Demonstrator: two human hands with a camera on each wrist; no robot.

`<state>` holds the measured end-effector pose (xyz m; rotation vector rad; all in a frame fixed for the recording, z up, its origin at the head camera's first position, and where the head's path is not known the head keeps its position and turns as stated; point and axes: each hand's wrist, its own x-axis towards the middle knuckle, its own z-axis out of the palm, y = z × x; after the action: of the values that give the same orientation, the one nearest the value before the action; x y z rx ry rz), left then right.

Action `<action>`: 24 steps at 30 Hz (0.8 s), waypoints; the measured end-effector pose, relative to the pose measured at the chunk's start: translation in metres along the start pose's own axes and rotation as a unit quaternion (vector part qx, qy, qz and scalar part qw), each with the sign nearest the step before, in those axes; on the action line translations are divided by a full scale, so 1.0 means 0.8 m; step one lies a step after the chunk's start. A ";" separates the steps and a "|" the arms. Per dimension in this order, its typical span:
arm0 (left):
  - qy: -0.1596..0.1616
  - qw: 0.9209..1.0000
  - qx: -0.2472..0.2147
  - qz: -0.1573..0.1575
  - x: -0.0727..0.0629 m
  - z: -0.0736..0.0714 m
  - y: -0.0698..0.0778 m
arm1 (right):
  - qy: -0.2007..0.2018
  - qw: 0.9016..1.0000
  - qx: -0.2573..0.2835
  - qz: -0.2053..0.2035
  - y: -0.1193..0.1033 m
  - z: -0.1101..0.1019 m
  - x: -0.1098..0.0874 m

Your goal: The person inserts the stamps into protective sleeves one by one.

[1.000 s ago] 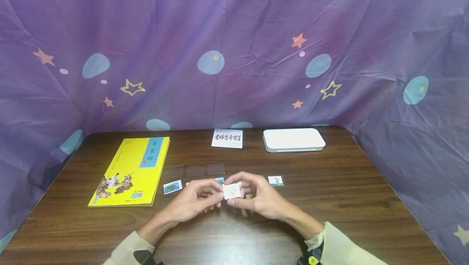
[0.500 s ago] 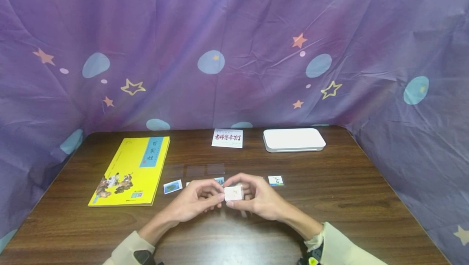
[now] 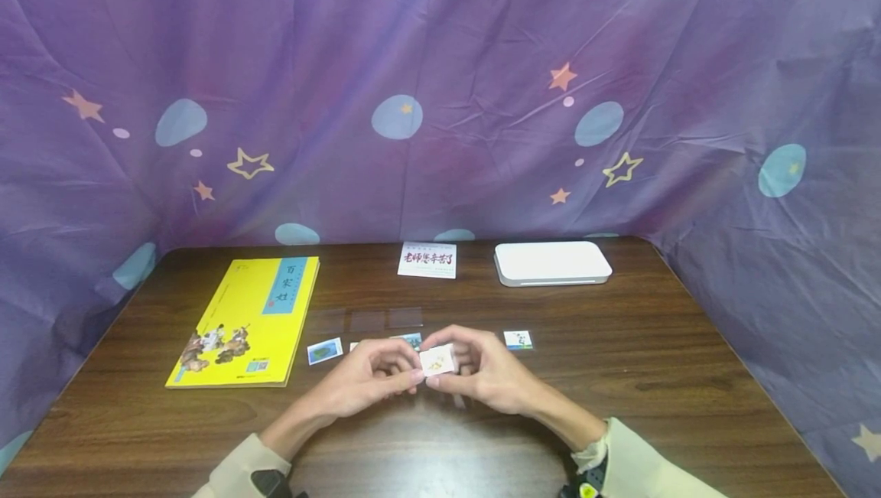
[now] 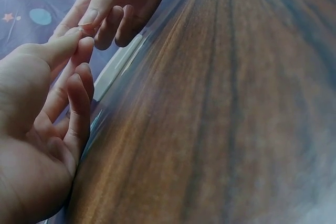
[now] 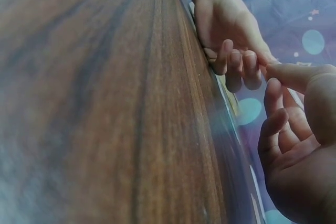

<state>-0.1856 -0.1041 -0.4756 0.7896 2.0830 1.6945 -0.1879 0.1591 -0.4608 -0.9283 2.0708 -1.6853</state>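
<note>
1. Left hand [image 3: 372, 377] and right hand [image 3: 485, 377], lower centre of the head frame: fingertips almost meeting, both pinching one small stamp-like card [image 3: 438, 359] from either side. Probably held by its edges to leave the face uncovered.
2. Purple curtain [image 3: 330, 62]: filling the upper frame, printed with stars and blue ovals, likely hung as a backdrop.
3. Wooden table [image 3: 440, 456]: spanning the lower frame, beneath both hands.
4. Yellow book [image 3: 244, 318]: flat at mid left, slanted, perhaps set aside to free the middle.
5. White flat box [image 3: 553, 261]: right of centre, near the far edge, seemingly parked clear of the hands.
6. White lettered card [image 3: 427, 260]: centre, also far back.
7. Clear plastic sheets [image 3: 404, 317]: faint row at centre left, apparently lined up within easy reach.
8. Island stamp [image 3: 324, 351], left of centre, and green-and-blue stamp [image 3: 518, 340], right of centre: lying apart, maybe to avoid overlap.
9. Held card: raised above the tabletop, printed face towards the head camera; long axis seemingly left to right, right end slightly higher in frame. Print's top edge: too small to tell.
</note>
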 end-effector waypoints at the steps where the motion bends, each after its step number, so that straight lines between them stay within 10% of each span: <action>1: 0.000 1.000 0.001 0.001 0.000 0.000 0.000 | 0.001 1.000 -0.001 -0.002 0.000 0.000 0.000; 24: -0.004 1.000 0.001 -0.006 0.000 0.001 0.002 | 0.002 1.000 -0.010 0.015 -0.002 0.001 0.000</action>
<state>-0.1848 -0.1034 -0.4741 0.7820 2.0805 1.6818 -0.1869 0.1587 -0.4591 -0.8966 2.0972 -1.6550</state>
